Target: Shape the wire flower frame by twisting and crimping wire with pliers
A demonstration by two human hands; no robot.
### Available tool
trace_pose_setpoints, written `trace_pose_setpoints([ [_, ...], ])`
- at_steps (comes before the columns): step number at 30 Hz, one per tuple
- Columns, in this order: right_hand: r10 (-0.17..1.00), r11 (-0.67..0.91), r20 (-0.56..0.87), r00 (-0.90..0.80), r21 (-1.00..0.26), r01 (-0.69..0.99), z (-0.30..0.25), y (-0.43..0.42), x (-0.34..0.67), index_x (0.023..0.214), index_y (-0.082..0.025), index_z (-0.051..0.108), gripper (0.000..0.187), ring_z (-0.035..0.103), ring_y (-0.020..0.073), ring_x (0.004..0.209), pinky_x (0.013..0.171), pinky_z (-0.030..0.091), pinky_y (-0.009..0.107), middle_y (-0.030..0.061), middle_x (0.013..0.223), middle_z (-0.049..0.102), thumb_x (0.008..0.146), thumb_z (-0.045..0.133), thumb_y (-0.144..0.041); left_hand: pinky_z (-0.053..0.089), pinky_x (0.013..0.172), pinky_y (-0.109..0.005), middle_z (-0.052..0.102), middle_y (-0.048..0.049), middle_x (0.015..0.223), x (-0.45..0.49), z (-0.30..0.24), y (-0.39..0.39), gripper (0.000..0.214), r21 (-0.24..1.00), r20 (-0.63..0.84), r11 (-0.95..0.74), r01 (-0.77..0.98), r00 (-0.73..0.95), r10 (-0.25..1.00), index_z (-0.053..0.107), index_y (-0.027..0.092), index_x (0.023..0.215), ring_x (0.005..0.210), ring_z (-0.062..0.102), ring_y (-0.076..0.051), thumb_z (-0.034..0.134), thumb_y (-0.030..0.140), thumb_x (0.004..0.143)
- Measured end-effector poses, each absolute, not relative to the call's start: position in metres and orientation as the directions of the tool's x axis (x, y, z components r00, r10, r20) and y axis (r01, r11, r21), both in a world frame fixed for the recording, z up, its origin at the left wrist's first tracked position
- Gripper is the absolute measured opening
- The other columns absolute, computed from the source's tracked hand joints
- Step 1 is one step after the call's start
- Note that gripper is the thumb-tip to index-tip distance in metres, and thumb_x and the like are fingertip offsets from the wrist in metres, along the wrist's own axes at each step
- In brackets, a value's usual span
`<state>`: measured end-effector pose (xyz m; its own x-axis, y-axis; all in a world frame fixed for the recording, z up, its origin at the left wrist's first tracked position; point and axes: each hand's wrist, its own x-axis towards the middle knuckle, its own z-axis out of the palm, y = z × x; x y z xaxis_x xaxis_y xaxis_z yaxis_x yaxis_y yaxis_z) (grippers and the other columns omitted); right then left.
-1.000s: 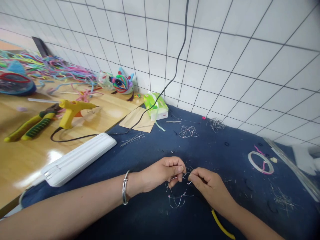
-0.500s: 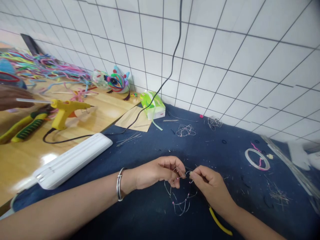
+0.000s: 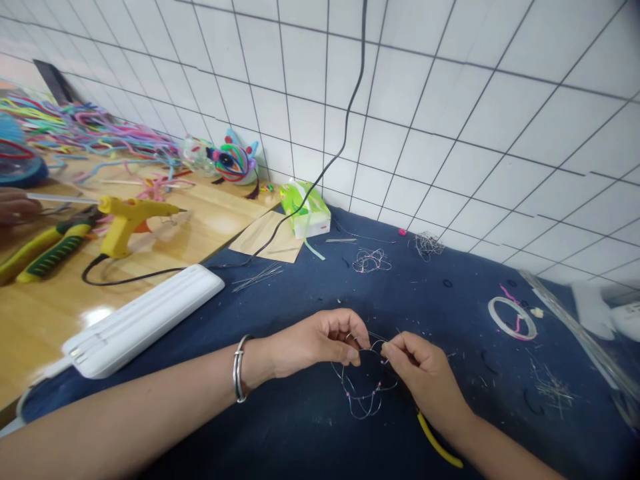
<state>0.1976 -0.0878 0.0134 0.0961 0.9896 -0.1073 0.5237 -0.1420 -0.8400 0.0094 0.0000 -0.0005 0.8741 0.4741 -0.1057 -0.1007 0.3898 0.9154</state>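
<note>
1. Wirework [image 3: 349, 395] with small pink beads is between the two hands, in front of the person, over the blue worktop [image 3: 290, 433]; whether its lower loops touch the cloth cannot be told.
2. Left hand [image 3: 325, 337]: thumb and curled fingers pinch the wirework's upper left part. A silver bracelet [image 3: 239, 370] circles the wrist.
3. Right hand [image 3: 420, 367]: thumb and forefinger pinch its upper right part. The hands are apart, fingertips near each other. A yellow handle [image 3: 437, 441] sticks out below this hand, its other end hidden.
4. Toward the worktop's far edge, along the tiled wall, lie a beaded loop piece [image 3: 371, 261], a wire tangle [image 3: 428, 245] and a pink bit [image 3: 402, 232].
5. By the far left corner, a tissue pack [image 3: 317, 227] rests on brown paper [image 3: 253, 240]; a black cord [image 3: 345, 140] passes over both.
6. Along the left edge lies a white case [image 3: 145, 320], with loose straight wires [image 3: 257, 278] just beside it.
7. Toward the right edge are a white ring [image 3: 493, 320] and scattered wire scraps [image 3: 553, 390].
8. On the wooden table [image 3: 30, 320], a glue gun [image 3: 117, 227] stands beside pliers [image 3: 57, 257]; another person's hand [image 3: 17, 207] shows at its left.
</note>
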Motion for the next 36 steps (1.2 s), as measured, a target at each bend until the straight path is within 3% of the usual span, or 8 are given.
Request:
trace_pose_setpoints([
  [7, 0.978, -0.210, -0.176, 0.115, -0.859, 0.468, 0.015, -0.091, 0.195, 0.060, -0.018, 0.043, 0.030, 0.030, 0.0085, 0.054, 0.050, 0.027, 0.021, -0.0057, 0.057, 0.033, 0.082, 0.048, -0.038, 0.044, 0.071, -0.027, 0.059, -0.0069, 0.089, 0.007, 0.004, 0.002, 0.015, 0.878, -0.138, 0.468, -0.099, 0.884, 0.446, 0.058, 0.013, 0.094, 0.071, 0.055, -0.011, 0.056, 0.017, 0.079],
  [13, 0.981, -0.191, -0.157, 0.112, -0.862, 0.469, 0.013, -0.090, 0.197, 0.061, -0.018, 0.044, 0.029, 0.032, 0.0091, 0.056, 0.052, 0.028, 0.021, -0.0052, 0.058, 0.035, 0.082, 0.048, -0.037, 0.043, 0.069, -0.025, 0.059, -0.0076, 0.090, 0.007, 0.003, 0.002, 0.017, 0.863, -0.113, 0.489, -0.129, 0.893, 0.435, 0.060, 0.012, 0.092, 0.071, 0.055, -0.011, 0.055, 0.010, 0.076],
  [20, 0.982, -0.183, -0.141, 0.123, -0.852, 0.490, 0.014, -0.090, 0.197, 0.063, -0.018, 0.047, 0.027, 0.034, 0.0092, 0.056, 0.054, 0.029, 0.022, -0.0051, 0.059, 0.037, 0.083, 0.048, -0.037, 0.044, 0.070, -0.026, 0.061, -0.0071, 0.087, 0.007, -0.002, 0.003, 0.016, 0.881, -0.104, 0.450, -0.143, 0.871, 0.481, 0.060, 0.011, 0.087, 0.072, 0.056, -0.011, 0.053, 0.005, 0.074],
  [30, 0.981, -0.186, -0.137, 0.135, -0.860, 0.476, 0.013, -0.090, 0.200, 0.064, -0.018, 0.048, 0.028, 0.034, 0.0097, 0.056, 0.054, 0.030, 0.022, -0.0048, 0.059, 0.038, 0.083, 0.047, -0.038, 0.042, 0.066, -0.024, 0.062, -0.0060, 0.084, 0.009, -0.006, 0.004, 0.010, 0.936, -0.064, 0.315, -0.159, 0.802, 0.594, 0.059, 0.012, 0.087, 0.073, 0.056, -0.011, 0.055, 0.010, 0.077],
  [36, 0.980, -0.187, -0.135, 0.146, -0.869, 0.458, 0.011, -0.088, 0.200, 0.062, -0.019, 0.046, 0.029, 0.032, 0.0094, 0.054, 0.052, 0.029, 0.021, -0.0056, 0.057, 0.034, 0.083, 0.047, -0.039, 0.041, 0.068, -0.024, 0.062, -0.0066, 0.089, 0.009, -0.006, 0.005, 0.013, 0.936, -0.078, 0.323, -0.137, 0.816, 0.572, 0.058, 0.013, 0.090, 0.075, 0.055, -0.011, 0.055, 0.010, 0.078],
])
